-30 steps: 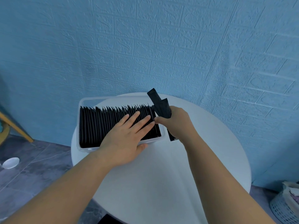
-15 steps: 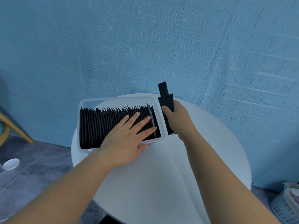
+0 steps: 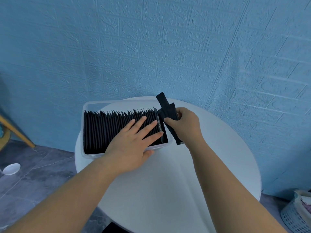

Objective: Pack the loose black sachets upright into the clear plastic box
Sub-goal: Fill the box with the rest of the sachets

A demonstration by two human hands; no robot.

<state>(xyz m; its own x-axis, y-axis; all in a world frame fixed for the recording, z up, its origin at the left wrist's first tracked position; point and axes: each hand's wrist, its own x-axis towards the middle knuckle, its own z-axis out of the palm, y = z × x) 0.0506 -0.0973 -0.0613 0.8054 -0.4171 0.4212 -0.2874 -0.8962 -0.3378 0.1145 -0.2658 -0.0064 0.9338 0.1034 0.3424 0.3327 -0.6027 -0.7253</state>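
SUPPORT: round white table (image 3: 168, 190) | LOAD: clear plastic box (image 3: 107, 103) rested at 11 o'clock, close to the edge

Held sachets (image 3: 166, 105) now aslant over box (image 3: 101, 103)

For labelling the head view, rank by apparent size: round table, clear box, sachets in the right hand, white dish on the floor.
Largest first:
round table
clear box
sachets in the right hand
white dish, smallest-looking, but farther from the camera
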